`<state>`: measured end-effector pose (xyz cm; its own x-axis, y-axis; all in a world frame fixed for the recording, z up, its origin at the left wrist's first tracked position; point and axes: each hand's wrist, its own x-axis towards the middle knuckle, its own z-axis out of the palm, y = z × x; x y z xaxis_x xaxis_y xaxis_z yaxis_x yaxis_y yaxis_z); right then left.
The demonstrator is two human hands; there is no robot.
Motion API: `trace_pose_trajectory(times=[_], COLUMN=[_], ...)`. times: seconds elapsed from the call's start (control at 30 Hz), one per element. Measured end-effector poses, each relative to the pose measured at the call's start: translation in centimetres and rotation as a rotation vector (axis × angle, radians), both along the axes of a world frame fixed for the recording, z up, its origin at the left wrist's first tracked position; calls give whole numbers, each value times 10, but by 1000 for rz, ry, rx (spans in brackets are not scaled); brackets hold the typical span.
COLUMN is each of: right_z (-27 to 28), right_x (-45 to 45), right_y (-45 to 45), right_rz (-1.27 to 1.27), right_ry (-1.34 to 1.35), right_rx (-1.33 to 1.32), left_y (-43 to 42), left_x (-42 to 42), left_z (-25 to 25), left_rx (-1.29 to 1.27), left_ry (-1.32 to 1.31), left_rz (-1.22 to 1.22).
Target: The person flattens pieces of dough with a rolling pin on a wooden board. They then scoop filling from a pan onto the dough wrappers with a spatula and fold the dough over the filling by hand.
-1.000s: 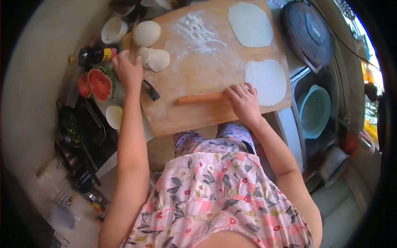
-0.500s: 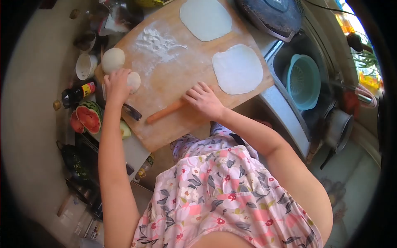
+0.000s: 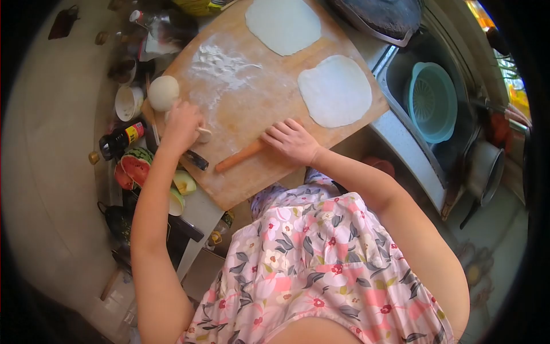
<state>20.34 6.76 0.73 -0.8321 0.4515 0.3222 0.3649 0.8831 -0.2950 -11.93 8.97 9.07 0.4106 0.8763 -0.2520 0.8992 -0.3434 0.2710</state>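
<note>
Head view: rolling pin (image 3: 240, 157) lies under the right grip (image 3: 293, 142).

Kinda soft, dim light; bright orange-and-white glass window (image 3: 510, 74) glares upper right, fisheye bends the edges, corners black.

**Labels in view, but nothing legible**

No word, number or brand can be read. On the left, the dark bottle (image 3: 116, 141) carries a red-and-yellow label (image 3: 135, 133) with dark marks on it, too small and blurred to make out. At the top edge, the yellow package (image 3: 197, 7) is cut off by the picture border, and its dark patches do not resolve into letters. Low on the left, the small container (image 3: 215, 238) shows coloured patches, equally unreadable.
</note>
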Motion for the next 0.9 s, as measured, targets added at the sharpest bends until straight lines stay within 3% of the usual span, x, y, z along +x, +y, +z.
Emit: trace_pose_trajectory(times=[0.13,0.2,0.3,0.5,0.6,0.7,0.77,0.83,0.9], right_z=[1,4,4,1,5,2,3,2,-4], right_x=[-3,-3,-3,-6,-8,-9,-10,-10,-10], right_y=[0,2,3,1,-1,0,-1,0,0], right_rz=[-4,-12,-7,-14,-20,-19,-17,-15,-13], right_ry=[7,16,17,19,23,-22,-26,-27,-14], right_rx=[-16,-5,2,35,-14,-5,-27,-33,-30], left_y=[55,89,108,19,10,35,44,36,16], left_x=[8,17,30,34,-2,-16,21,68,91], left_z=[-17,-50,-92,-72,-76,-99,-101,-69,-73], left_rx=[-329,-292,-74,-360,-414,-36,380,158,161], left_ry=[-490,-816,-773,-534,-471,-632,-288,-279,-295], left_rz=[488,653,937,950,1123,1124,960,1001,891])
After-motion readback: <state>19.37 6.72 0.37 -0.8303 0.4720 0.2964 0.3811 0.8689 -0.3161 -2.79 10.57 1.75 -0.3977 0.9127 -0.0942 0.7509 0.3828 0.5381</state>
